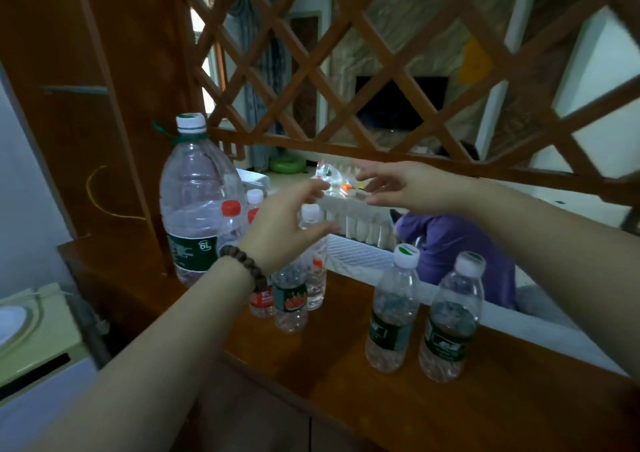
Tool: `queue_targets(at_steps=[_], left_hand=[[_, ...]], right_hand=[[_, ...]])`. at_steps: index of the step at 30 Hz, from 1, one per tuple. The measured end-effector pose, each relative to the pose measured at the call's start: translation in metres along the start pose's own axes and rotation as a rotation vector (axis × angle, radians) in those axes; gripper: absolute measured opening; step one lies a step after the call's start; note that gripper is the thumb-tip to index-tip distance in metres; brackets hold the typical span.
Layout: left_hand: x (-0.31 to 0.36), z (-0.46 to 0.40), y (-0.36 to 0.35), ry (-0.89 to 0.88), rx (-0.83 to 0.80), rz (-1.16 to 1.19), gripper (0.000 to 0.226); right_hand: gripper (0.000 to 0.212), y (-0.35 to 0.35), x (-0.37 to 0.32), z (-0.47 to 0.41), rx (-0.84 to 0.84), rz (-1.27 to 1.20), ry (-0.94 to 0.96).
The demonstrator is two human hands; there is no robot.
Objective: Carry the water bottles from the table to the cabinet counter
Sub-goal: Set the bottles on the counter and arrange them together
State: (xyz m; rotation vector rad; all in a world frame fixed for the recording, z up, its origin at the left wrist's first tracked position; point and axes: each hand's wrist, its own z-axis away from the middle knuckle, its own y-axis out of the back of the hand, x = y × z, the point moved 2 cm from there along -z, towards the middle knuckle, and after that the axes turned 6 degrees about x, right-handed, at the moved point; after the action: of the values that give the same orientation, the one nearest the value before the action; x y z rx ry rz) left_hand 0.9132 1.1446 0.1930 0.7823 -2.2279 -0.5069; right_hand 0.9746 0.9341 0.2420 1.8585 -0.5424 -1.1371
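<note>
**Bottles gathered on the cabinet counter; both hands empty above them**

The polished brown wooden cabinet counter (pixel 346 379) already bears a cluster of clear plastic water bottles. A large clear 6L bottle with a white cap and dark green label (pixel 199 202) stands upright at the left, touching or just beside several small red-capped and white-capped bottles (pixel 294 296). Two small clear bottles with white caps and dark green labels (pixel 393 309) (pixel 452 320) stand side by side to the right, near the counter's far edge.

Risk: the small bottles are packed close together and look light; a forearm or sleeve lowered through the group would probably knock one into its neighbours. The right-hand pair could be pushed off the far edge, beyond the wooden lattice screen (pixel 381 71).

The left hand (pixel 280 230), a brown bead bracelet (pixel 242 264) at its wrist, hovers over the cluster with fingers spread and loosely curled, holding nothing. The right hand (pixel 401 188) is likewise spread and empty, touching no bottle.
</note>
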Motion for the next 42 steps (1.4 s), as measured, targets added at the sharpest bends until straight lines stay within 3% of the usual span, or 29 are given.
queue_targets(at_steps=[4,8,11,14,17,20,24,27,32,42], left_hand=[[0.041,-0.004,-0.029,-0.053,-0.128,0.101,0.042],[0.058,0.005,-0.065,0.011,-0.363,0.126,0.064],[0.059,0.013,-0.087,0.063,-0.420,0.129,0.068],[0.060,0.020,-0.098,0.072,-0.352,0.065,0.050],[0.059,0.021,-0.096,0.106,-0.279,0.067,0.035],[0.056,0.020,-0.085,0.145,-0.241,0.067,0.037],[0.049,0.017,-0.056,0.236,-0.110,0.035,0.041],[0.037,0.017,-0.035,0.286,0.020,-0.020,0.041],[0.030,0.025,-0.020,0.361,0.085,-0.190,0.046],[0.014,0.028,-0.045,0.354,0.041,-0.334,0.041]], right_hand=[[0.048,0.026,0.009,0.069,0.112,0.006,-0.079],[0.063,0.033,0.023,0.126,0.262,0.087,-0.179],[0.078,0.012,0.040,0.153,0.297,0.044,-0.302],[0.075,-0.016,0.055,0.164,0.373,-0.067,-0.338],[0.058,-0.031,0.066,0.164,0.452,-0.125,-0.337],[0.043,-0.029,0.068,0.154,0.467,-0.055,-0.277],[0.037,-0.019,0.064,0.120,0.484,-0.173,-0.185],[0.036,-0.024,0.058,0.087,0.432,-0.250,-0.113],[0.043,-0.044,0.051,0.041,0.308,-0.323,-0.009],[0.040,-0.079,0.046,-0.012,0.162,-0.334,0.043]])
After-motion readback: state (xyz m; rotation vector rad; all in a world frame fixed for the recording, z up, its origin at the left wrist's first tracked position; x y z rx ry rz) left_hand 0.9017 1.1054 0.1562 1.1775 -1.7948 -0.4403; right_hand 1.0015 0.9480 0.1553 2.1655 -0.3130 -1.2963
